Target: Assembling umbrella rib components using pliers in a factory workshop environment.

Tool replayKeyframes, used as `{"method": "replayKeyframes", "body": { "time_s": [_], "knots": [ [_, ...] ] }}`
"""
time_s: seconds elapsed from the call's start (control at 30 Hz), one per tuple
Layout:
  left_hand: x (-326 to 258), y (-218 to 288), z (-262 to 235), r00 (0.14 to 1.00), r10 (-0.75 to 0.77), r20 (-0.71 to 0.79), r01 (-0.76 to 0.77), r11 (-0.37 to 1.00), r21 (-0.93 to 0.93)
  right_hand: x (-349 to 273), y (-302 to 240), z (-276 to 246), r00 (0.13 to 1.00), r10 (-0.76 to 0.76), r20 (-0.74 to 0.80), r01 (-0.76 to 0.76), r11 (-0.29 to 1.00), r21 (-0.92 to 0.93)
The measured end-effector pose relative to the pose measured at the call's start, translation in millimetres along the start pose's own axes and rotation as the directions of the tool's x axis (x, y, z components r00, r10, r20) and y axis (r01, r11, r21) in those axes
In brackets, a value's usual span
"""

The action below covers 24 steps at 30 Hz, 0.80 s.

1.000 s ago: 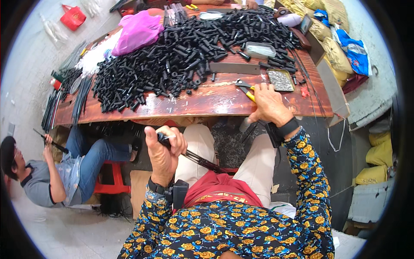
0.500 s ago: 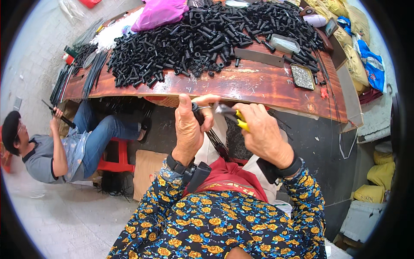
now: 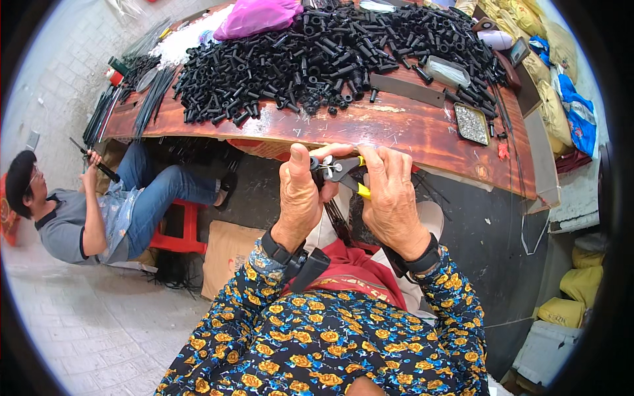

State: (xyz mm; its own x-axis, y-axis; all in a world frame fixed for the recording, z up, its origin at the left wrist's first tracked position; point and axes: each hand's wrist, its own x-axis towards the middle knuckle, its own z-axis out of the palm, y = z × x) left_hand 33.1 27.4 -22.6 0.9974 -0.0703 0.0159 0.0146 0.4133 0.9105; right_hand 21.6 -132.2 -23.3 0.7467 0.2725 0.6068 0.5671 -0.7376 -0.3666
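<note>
My left hand [image 3: 297, 201] is closed around a dark tubular piece [image 3: 317, 177], thumb pointing up and forefinger stretched over its top. Thin dark rods [image 3: 338, 221] show below that hand, running down towards my lap. In my right hand [image 3: 396, 201] is a pair of pliers [image 3: 345, 170] with yellow grips and a metal head. The pliers' jaws meet the upper end of the piece beside my left fingers; a bit of pale wire seems to show there. My fingers partly hide the piece, so its full shape cannot be seen.
Before me stands a wooden table [image 3: 422, 148] with a heap of black plastic sleeves [image 3: 277, 66]. It also bears a tin of small metal bits [image 3: 471, 125], a clear tub [image 3: 448, 71], and a purple bag [image 3: 257, 18]. A person [image 3: 76, 218] sits left on a red stool [image 3: 181, 228], holding a black rod.
The pliers have moved left and now lie against the piece in my left hand. My right hand has turned more upright and come closer to my left.
</note>
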Motion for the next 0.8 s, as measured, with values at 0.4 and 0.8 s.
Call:
{"method": "replayKeyframes", "body": {
  "time_s": [0.4, 0.8],
  "knots": [
    [-7.9, 3.8, -3.7, 0.978, 0.03, 0.205, -0.076, 0.973, 0.216, 27.9, 54.4, -40.8, 0.904, -0.343, 0.257, 0.292, 0.932, 0.214],
    [-10.9, 8.9, 1.3, 0.95, -0.039, 0.31, 0.03, 0.999, 0.035, 21.8, 8.2, -90.1, 0.938, -0.199, 0.285, 0.282, 0.915, -0.29]
  ]
}}
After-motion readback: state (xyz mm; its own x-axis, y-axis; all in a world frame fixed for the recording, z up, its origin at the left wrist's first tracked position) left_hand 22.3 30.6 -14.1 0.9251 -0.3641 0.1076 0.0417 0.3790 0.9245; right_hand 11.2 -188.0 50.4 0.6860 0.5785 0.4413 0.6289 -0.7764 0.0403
